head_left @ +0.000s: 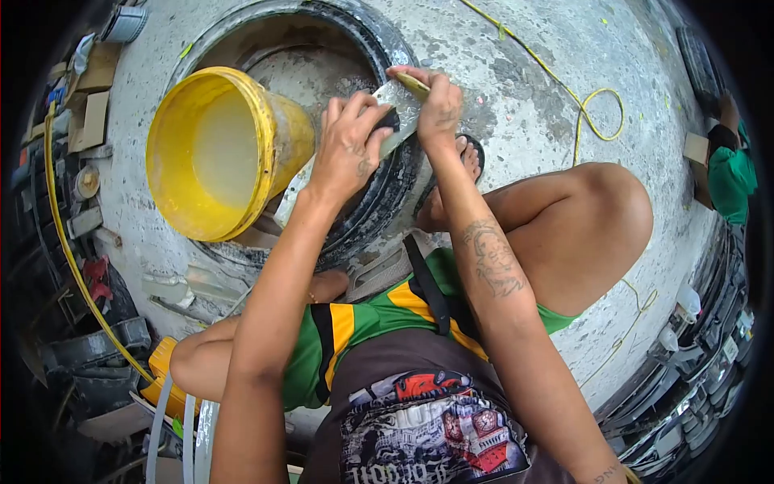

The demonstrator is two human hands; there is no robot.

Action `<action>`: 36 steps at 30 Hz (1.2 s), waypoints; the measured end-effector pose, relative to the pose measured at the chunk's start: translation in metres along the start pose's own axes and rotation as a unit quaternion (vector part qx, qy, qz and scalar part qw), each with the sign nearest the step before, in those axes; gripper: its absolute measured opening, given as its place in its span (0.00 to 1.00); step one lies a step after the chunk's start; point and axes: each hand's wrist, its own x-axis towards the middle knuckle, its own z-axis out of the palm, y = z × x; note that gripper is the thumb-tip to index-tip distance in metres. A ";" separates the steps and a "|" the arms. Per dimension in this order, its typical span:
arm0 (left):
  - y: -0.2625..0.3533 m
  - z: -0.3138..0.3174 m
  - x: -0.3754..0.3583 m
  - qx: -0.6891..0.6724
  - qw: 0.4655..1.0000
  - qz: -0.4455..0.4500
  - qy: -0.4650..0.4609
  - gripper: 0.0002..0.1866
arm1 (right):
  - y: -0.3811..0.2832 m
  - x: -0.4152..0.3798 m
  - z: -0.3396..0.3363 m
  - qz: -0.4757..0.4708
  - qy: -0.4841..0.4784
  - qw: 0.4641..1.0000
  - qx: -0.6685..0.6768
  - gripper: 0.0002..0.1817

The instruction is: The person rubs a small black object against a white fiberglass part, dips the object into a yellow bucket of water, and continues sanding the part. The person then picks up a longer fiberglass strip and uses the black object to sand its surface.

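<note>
A long, wet, pale grey panel (pixel 403 101) slants across the tyre (pixel 387 48), beside a yellow bucket (pixel 266 153) holding cloudy liquid. My left hand (pixel 351 145) is closed over the panel, with a small black block (pixel 390 119) between thumb and fingers. At the panel's far end, my right hand (pixel 435 109) is closed on a flat yellowish-tan piece (pixel 413 85); its exact kind is not clear. The panel's middle is partly hidden behind my left hand and the bucket.
A yellow hose (pixel 548 68) curls across the concrete floor (pixel 516 105). Dark parts are stacked at right (pixel 709 371), and cardboard boxes (pixel 90 121) with clutter stand at left. Another person's green garment (pixel 732 181) shows at the right edge. My sandalled foot (pixel 472 157) is beside the tyre.
</note>
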 end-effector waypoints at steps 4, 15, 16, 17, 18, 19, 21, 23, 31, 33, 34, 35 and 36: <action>0.001 0.009 0.014 0.004 1.000 0.025 0.000 0.17 | 0.017 -0.007 0.000 -0.155 0.020 0.978 -0.141 0.15; -0.002 -0.009 -0.010 0.005 0.999 0.023 -0.037 0.18 | 0.029 0.001 0.000 -0.198 0.011 0.967 -0.163 0.07; -0.003 -0.009 0.000 0.005 0.999 0.026 -0.037 0.18 | 0.025 0.004 0.000 -0.199 0.015 0.966 -0.164 0.07; -0.006 -0.007 0.013 0.015 0.998 0.052 -0.035 0.19 | 0.020 0.003 0.001 -0.211 0.038 0.961 -0.175 0.08; -0.006 -0.005 0.021 0.025 0.997 0.071 -0.034 0.20 | 0.014 -0.003 0.002 -0.219 0.057 0.956 -0.186 0.08; -0.008 -0.002 0.027 0.028 0.998 0.057 -0.029 0.22 | 0.017 -0.002 0.000 -0.173 0.014 0.969 -0.173 0.08; -0.009 -0.008 0.016 0.021 0.999 0.019 0.027 0.22 | 0.017 -0.004 -0.002 -0.100 -0.002 0.992 -0.074 0.08; -0.008 -0.024 0.004 0.000 0.996 -0.043 0.084 0.21 | 0.016 0.000 -0.003 -0.071 -0.018 0.997 -0.025 0.17; -0.006 -0.019 -0.002 -0.013 0.995 0.068 -0.074 0.15 | 0.006 -0.003 -0.003 -0.032 -0.031 0.995 -0.094 0.38; -0.010 -0.010 0.008 -0.001 0.993 0.082 -0.079 0.16 | 0.001 -0.003 -0.004 -0.059 -0.026 0.990 -0.129 0.33; -0.012 -0.007 0.016 0.015 0.993 0.089 -0.077 0.18 | 0.004 -0.003 -0.002 -0.072 -0.023 0.990 -0.119 0.29; -0.008 0.001 0.031 0.009 0.994 0.101 -0.044 0.17 | 0.005 -0.004 -0.003 -0.103 -0.022 0.983 -0.150 0.23; -0.009 -0.001 0.023 0.010 0.994 0.096 -0.044 0.17 | 0.006 -0.004 -0.005 -0.136 -0.019 0.974 -0.181 0.18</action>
